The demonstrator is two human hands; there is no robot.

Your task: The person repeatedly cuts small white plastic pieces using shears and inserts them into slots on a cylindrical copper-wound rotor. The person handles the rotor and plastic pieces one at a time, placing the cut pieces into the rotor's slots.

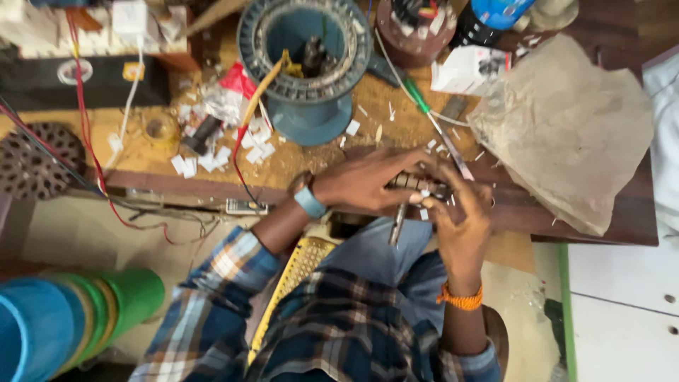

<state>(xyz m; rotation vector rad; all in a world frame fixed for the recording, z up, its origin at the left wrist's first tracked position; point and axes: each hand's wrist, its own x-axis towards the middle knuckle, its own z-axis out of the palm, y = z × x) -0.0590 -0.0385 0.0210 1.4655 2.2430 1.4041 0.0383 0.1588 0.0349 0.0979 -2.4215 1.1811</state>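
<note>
A small ribbed metal motor core (pixel 416 185), with a shaft hanging below, is held at the near edge of the workbench (pixel 566 219). It is clasped by the left hand (pixel 368 180) from the side and pinched by the right hand (pixel 460 212), fingers curled on it. It is judged stiff, fairly heavy and best gripped across the ribbed body, not the shaft.

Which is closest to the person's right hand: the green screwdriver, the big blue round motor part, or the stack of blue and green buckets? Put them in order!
From the right hand:
1. Green screwdriver, just above it on the bench.
2. Blue round motor part, farther up and to the left.
3. Stack of buckets, far off at the lower left.
</note>
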